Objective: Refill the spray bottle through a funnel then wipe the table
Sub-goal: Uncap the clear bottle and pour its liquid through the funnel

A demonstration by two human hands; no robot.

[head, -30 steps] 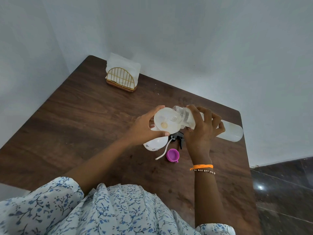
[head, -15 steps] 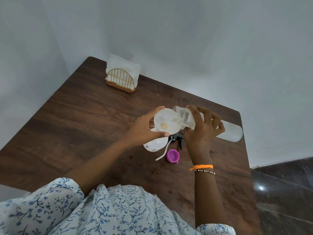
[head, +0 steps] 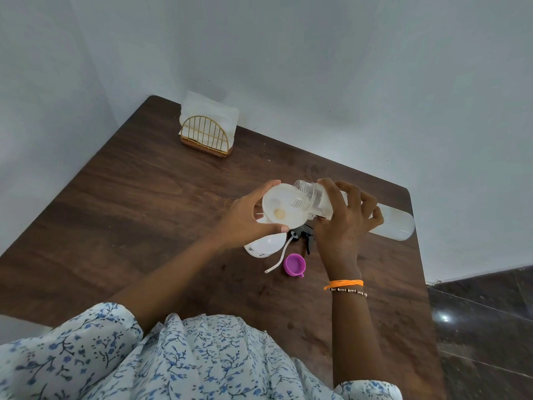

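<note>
risk: we overshoot funnel [head: 284,208] rim, wetting table [head: 144,203] | left hand [head: 245,219] clamps funnel | right hand [head: 344,219] clamps tilted bottle [head: 392,223]

No writing, label, brand, number or sign can be read anywhere in the view. The clear bottle [head: 357,215], the white funnel [head: 284,207] and the purple cap [head: 294,264] are plain. There are small dark marks on the white spray bottle [head: 264,245], too small and blurred to make out.
</note>
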